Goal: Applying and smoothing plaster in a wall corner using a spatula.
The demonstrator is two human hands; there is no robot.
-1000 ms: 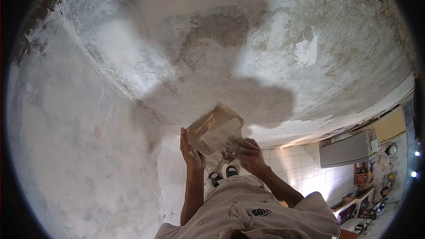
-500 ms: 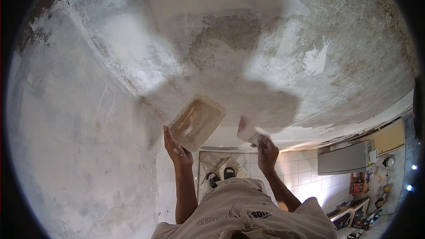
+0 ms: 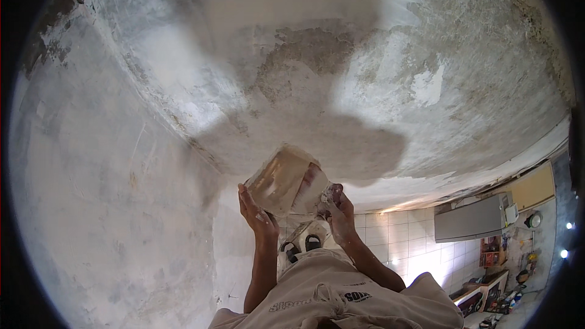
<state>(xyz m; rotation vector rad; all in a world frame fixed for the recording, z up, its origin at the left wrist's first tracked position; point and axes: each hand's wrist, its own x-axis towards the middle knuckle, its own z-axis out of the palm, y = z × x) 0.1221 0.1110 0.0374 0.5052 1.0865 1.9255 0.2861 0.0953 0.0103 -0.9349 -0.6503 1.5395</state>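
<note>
My left hand grips the side of a shallow, pale translucent plastic tub, smeared with putty, with brown-beige patches inside. My right hand is closed on the handle of a wide scraper, pale with a dark reddish band, whose blade is at the tub's right part, over or in it. Both hands are dusted with white. Beyond the tub is a patchy grey plastered wall, with my shadow on it and some bare, rough areas. My sandalled feet show below on pale boards or tiles.
A second grey wall meets the first at a corner on the left. A tiled floor spreads at lower right, with a grey fridge-like box, a beige panel, a small red rack and cluttered counters.
Half a second ago the scraper was apart from the tub to the right; now it has moved left onto it. The tub went up-left, then came back down and right.
</note>
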